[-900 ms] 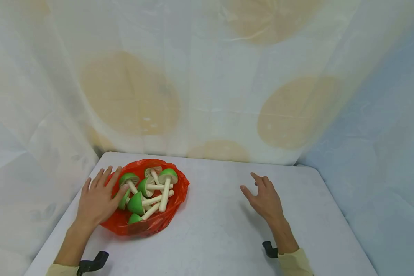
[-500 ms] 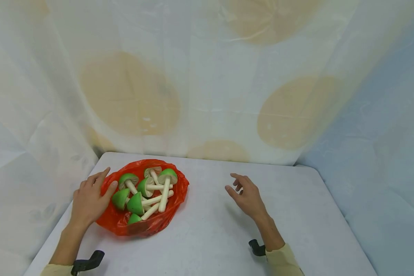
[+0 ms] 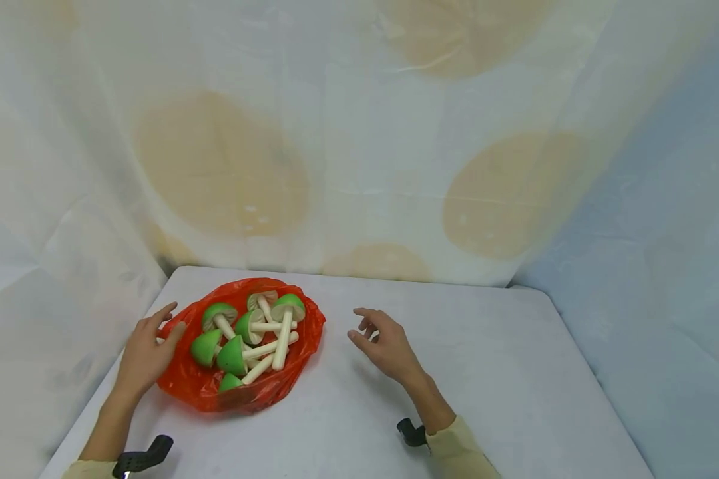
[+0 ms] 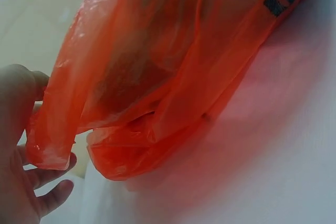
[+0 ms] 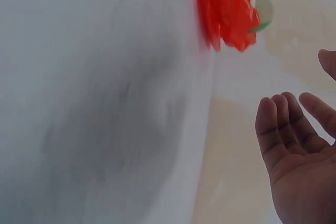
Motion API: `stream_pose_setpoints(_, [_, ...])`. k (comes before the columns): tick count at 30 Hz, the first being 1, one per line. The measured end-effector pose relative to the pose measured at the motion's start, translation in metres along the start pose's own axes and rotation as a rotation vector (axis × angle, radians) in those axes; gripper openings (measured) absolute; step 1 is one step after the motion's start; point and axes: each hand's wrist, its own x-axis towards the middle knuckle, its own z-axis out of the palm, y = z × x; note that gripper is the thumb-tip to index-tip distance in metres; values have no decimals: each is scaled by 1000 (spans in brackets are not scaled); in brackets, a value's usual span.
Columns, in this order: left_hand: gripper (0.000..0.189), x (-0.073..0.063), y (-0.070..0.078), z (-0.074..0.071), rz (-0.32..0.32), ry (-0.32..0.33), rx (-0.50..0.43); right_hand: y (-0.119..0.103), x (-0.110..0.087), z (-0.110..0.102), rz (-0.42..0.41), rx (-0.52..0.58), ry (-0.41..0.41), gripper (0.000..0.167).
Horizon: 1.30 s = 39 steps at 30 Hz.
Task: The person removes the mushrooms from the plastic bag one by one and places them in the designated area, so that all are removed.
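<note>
A red plastic bag (image 3: 180, 379) stands on the table with its mouth spread wide. Inside lie several toy mushrooms (image 3: 232, 356) with green caps and cream stems. My left hand (image 3: 146, 356) is at the bag's left rim, thumb and fingers apart. In the left wrist view, a bag flap (image 4: 58, 135) overlaps the fingers (image 4: 55, 195) of that hand. To the right of the bag, my right hand (image 3: 386, 342) is held over the table, fingers loosely bent, holding nothing. The right wrist view shows its palm and part of the bag (image 5: 231, 9).
The white table (image 3: 485, 372) extends to the right of the bag. A pale curtain (image 3: 365, 166) with yellowish circles hangs behind it, and sheets hang along both sides. Black wrist mounts (image 3: 144, 456) sit near both sleeves.
My right hand has moved left across the table toward the bag. My left hand has shifted left from over the mushrooms to the bag's rim, uncovering the leftmost mushroom.
</note>
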Motion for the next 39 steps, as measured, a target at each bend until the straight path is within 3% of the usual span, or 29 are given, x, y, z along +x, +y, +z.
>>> stream_pose_setpoints(9, [52,1,-9,0,-10,-79,-89,-23,6,26,27,86,-108,47])
stream_pose_setpoints(20, [46,-2,-12,3,8,-110,-149,-35,12,48,66,226,-178,47])
stream_pose_setpoints(33, [42,-1,-10,3,28,-111,-187,-42,25,68,88,328,-226,45])
stream_pose_setpoints(39, [41,-3,-10,3,18,-126,-186,-41,28,77,134,324,-240,45])
